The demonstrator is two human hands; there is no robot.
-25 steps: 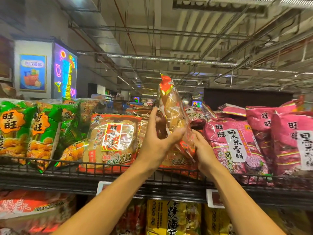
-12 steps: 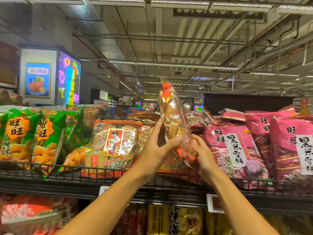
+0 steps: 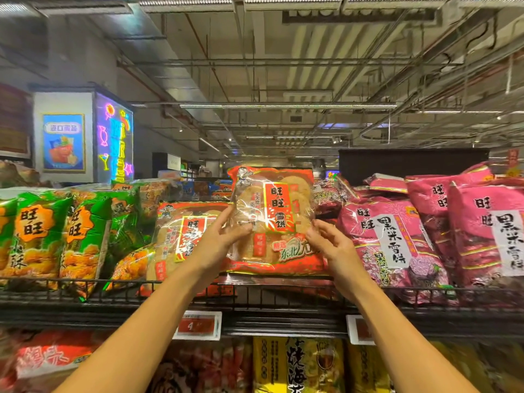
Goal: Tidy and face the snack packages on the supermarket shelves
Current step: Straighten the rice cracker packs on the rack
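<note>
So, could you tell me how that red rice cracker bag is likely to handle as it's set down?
The red bag is probably light and crinkly: its clear film shows creases and glare. The round crackers inside likely snap if squeezed. Standing tall on a narrow base, it may tip without the left hand and right hand.

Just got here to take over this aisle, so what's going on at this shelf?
A person is facing snack bags on the top wire shelf. Both hands hold one red rice cracker bag upright by its side edges, label forward: left hand on its left edge, right hand on its right. It stands between a matching red bag and the pink bags. Green bags fill the left end.
</note>
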